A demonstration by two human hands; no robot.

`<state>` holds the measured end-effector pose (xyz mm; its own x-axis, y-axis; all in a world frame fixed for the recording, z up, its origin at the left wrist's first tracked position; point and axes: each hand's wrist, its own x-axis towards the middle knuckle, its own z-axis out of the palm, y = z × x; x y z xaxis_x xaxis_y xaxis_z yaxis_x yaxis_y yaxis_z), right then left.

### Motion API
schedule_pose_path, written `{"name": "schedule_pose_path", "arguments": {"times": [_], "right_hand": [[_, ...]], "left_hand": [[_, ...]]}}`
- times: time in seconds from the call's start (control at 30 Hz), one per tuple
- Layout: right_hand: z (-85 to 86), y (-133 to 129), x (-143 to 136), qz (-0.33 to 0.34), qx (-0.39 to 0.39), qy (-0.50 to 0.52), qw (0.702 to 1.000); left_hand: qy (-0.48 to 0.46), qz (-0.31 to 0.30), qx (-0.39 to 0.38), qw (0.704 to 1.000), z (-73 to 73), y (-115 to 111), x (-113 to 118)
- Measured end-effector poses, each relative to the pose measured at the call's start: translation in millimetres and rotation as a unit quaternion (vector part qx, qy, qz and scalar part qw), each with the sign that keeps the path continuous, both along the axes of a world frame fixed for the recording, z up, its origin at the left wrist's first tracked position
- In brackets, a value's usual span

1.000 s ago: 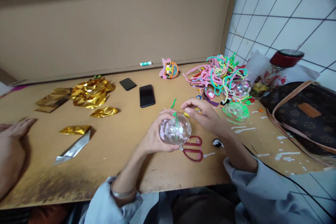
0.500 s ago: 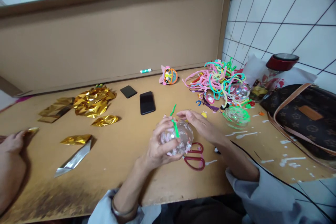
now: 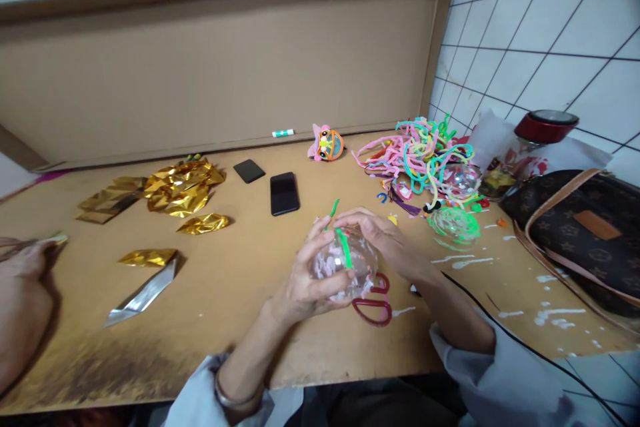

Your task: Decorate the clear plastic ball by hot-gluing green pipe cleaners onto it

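My left hand [image 3: 313,277] is wrapped around a clear plastic ball [image 3: 363,263] with pink and white bits on it, holding it above the table. A green pipe cleaner [image 3: 345,250] runs over the ball's upper side, and its free end sticks up beyond the fingertips. My right hand [image 3: 385,240] lies across the top of the ball, its bent fingers pressing on the strip. Part of the strip is hidden under those fingertips. Red-handled scissors [image 3: 373,312] lie on the table just below the ball, their blades out of sight.
Coloured pipe cleaners [image 3: 420,153] are heaped behind on the right, near a green-streaked clear dome [image 3: 455,225], a jar [image 3: 530,143] and a handbag [image 3: 575,233]. Two phones [image 3: 285,193], a decorated ball [image 3: 327,143] and gold foil [image 3: 183,187] lie further back. Another person's hand [image 3: 25,267] is at left.
My right hand has closed in on the ball, its fingers now resting over the top. The ball and my left hand have shifted slightly right. The view has tilted a little.
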<state>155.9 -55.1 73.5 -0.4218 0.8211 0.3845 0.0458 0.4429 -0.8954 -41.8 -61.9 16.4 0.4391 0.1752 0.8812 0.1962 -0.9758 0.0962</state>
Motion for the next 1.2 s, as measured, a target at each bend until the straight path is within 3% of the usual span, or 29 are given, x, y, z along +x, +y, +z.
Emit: {"name": "schedule_pose_path", "arguments": {"times": [0.17, 0.33, 0.67, 0.93, 1.07, 1.13, 1.2], "right_hand": [[2.5, -1, 3, -0.093, 0.079, -0.026, 0.992], [6.3, -3, 3, -0.083, 0.096, -0.045, 0.991], [7.5, -6, 0, -0.077, 0.053, -0.087, 0.992], [-0.6, 3, 5, -0.157, -0.042, -0.031, 0.986], [-2.4, 3, 3, -0.061, -0.135, -0.045, 0.988], [-0.6, 2, 2, -0.013, -0.148, -0.053, 0.988], [1.6, 0, 1, -0.006, -0.131, -0.048, 0.99]], "left_hand": [[0.012, 0.02, -0.031, 0.999, 0.5, -2, -1], [0.029, 0.015, -0.019, 0.999, 4.8, -3, 0], [0.057, -0.005, 0.013, 0.998, 1.1, -3, 2], [0.031, 0.003, 0.0, 1.0, -1.7, -3, 1], [0.011, 0.002, -0.002, 1.0, -1.7, -3, 2], [0.006, 0.006, 0.0, 1.0, -1.4, -3, 3], [-0.001, 0.007, -0.001, 1.0, -1.0, -3, 4]]}}
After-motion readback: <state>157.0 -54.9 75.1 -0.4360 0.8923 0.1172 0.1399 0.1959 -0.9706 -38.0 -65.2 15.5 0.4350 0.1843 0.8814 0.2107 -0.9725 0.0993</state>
